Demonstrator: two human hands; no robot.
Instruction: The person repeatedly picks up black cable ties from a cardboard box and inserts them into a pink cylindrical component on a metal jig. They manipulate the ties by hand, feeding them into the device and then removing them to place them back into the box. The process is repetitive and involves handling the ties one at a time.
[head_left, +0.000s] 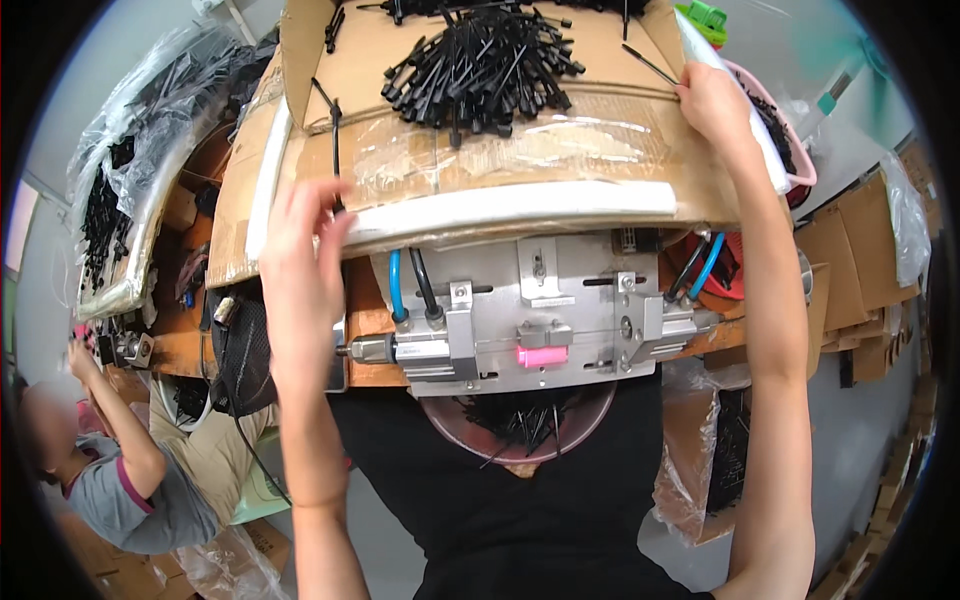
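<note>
My left hand (305, 250) is closed at the front left of a cardboard tray (620, 130), finger and thumb around the lower end of a thin black stick with a thicker end (336, 150). Over the tray's right side, my right hand (715, 100) pinches the end of another thin black stick (650, 65). Between my hands lies a heap of similar black sticks (485, 75). Below the tray sits a metal fixture (500, 358) with a cylinder on each side and a pink block (542, 355) at its middle.
A bowl of black parts (520, 420) is at my lap under the fixture. Blue hoses (396, 285) rise from the fixture. A plastic-lined box (130, 200) and a co-worker (140, 470) are at left. A pink basket (795, 150) and cardboard boxes (860, 240) stand at right.
</note>
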